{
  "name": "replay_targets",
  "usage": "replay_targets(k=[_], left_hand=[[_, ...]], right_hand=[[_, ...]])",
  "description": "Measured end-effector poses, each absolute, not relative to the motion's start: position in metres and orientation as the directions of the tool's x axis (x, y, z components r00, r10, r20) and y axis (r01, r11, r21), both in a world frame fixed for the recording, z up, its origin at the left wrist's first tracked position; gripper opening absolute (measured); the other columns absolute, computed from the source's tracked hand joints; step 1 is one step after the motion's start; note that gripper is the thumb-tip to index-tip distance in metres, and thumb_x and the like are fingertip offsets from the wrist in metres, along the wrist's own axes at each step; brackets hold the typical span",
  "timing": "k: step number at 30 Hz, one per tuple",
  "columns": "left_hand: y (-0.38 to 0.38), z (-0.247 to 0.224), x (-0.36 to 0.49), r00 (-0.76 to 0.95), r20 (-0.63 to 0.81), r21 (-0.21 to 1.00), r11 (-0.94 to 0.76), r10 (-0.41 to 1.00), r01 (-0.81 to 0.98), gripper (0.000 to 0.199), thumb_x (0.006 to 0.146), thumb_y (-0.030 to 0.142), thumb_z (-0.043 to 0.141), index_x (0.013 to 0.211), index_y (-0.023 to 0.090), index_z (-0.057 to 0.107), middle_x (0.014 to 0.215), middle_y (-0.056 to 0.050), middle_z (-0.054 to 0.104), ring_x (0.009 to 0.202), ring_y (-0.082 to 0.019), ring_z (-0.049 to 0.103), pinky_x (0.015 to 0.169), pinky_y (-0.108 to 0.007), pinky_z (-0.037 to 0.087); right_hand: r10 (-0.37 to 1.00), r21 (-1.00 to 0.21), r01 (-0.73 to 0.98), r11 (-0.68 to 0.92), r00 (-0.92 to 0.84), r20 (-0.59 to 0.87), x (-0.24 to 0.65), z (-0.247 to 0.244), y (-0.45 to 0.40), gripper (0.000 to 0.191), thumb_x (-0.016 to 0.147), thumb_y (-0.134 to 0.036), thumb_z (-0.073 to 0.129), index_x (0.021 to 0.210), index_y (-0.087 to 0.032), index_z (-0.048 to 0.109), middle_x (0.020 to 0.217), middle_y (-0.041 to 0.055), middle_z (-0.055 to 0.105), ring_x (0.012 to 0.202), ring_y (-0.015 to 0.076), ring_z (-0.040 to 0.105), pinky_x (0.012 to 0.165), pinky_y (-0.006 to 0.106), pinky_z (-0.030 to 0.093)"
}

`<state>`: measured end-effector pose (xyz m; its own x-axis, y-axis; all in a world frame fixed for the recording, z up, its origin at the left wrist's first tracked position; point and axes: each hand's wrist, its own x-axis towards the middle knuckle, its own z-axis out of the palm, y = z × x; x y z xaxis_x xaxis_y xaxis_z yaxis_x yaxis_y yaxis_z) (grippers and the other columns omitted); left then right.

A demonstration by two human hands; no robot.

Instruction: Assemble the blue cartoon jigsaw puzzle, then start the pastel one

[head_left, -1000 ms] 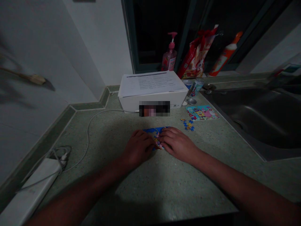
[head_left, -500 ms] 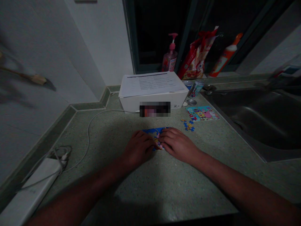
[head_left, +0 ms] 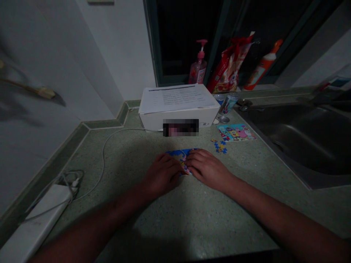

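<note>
A small, mostly blue jigsaw puzzle (head_left: 178,152) with a colourful cartoon print lies on the counter between my hands, partly covered by them. My left hand (head_left: 163,171) is closed at its left and lower side, fingers curled and the thumb tucked underneath. Its fingertips press on the puzzle's lower part; any single piece in them is hidden. Across the right side bends my right hand (head_left: 207,166), fingers over the surface and thumb by the lower edge, gripping the puzzle. Several loose puzzle pieces (head_left: 220,147) lie beyond my right hand, near a printed cartoon picture card (head_left: 237,132).
Behind the puzzle stands a white box (head_left: 178,104) with a printed sheet on top. A white cable (head_left: 103,157) loops leftward to a power strip (head_left: 41,210). On the right is a metal sink (head_left: 308,135). A can (head_left: 229,103) and a pump bottle (head_left: 197,69) stand farther back.
My left fingers have shifted very slightly over the puzzle's lower part. The right hand stays on its right side, and the loose pieces have not moved.
</note>
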<state>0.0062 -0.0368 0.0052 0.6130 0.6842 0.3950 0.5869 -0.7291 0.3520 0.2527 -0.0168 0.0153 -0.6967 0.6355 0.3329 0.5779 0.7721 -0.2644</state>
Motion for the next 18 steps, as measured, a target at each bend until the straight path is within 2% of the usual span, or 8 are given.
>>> replay_targets(k=[3,6,10,14,18], left_hand=[[-0.037,0.008,0.005,0.592,0.404,0.374,-0.716,0.698,0.589,0.017,0.102,0.020,0.063,0.109,0.028,0.076,0.107,-0.003,0.081,0.102,-0.026,0.071,0.100,-0.050,0.055],[-0.032,0.013,-0.004,0.513,0.384,0.435,-0.640,0.768,0.633,0.014,0.101,0.024,0.063,0.108,0.028,0.075,0.107,-0.003,0.081,0.104,-0.027,0.072,0.102,-0.050,0.056],[-0.018,0.019,-0.025,0.246,0.282,0.586,-0.369,0.927,0.722,0.016,0.103,0.030,0.059,0.105,0.028,0.075,0.109,-0.003,0.081,0.109,-0.029,0.071,0.105,-0.053,0.058],[-0.004,0.021,-0.042,-0.022,0.138,0.736,-0.087,0.990,0.672,0.017,0.101,0.038,0.059,0.100,0.029,0.073,0.110,-0.002,0.081,0.108,-0.028,0.074,0.106,-0.056,0.059],[0.003,0.019,-0.044,-0.108,0.068,0.817,0.007,0.992,0.577,0.017,0.100,0.038,0.061,0.099,0.026,0.073,0.107,-0.002,0.082,0.106,-0.027,0.075,0.106,-0.054,0.059]], right_hand=[[0.627,-0.261,0.570,0.779,-0.699,0.345,0.252,0.015,-0.017,0.017,0.104,-0.018,0.064,0.112,-0.018,0.079,0.114,0.0117,0.081,0.118,0.0311,0.071,0.110,0.053,0.056],[0.629,-0.271,0.568,0.777,-0.687,0.364,0.254,0.016,-0.016,0.019,0.105,-0.020,0.062,0.111,-0.020,0.079,0.113,0.0097,0.081,0.117,0.0302,0.071,0.109,0.052,0.057],[0.672,-0.291,0.609,0.738,-0.631,0.388,0.261,0.019,-0.009,0.024,0.108,-0.023,0.056,0.109,-0.024,0.080,0.114,0.0081,0.081,0.121,0.0292,0.071,0.109,0.051,0.056],[0.740,-0.291,0.690,0.663,-0.545,0.393,0.276,0.018,0.004,0.025,0.104,-0.022,0.057,0.110,-0.026,0.081,0.118,0.0090,0.080,0.117,0.0300,0.073,0.106,0.053,0.058],[0.782,-0.267,0.753,0.602,-0.489,0.386,0.290,0.014,0.016,0.025,0.102,-0.019,0.056,0.108,-0.023,0.080,0.115,0.0117,0.080,0.113,0.0314,0.073,0.105,0.054,0.058]])
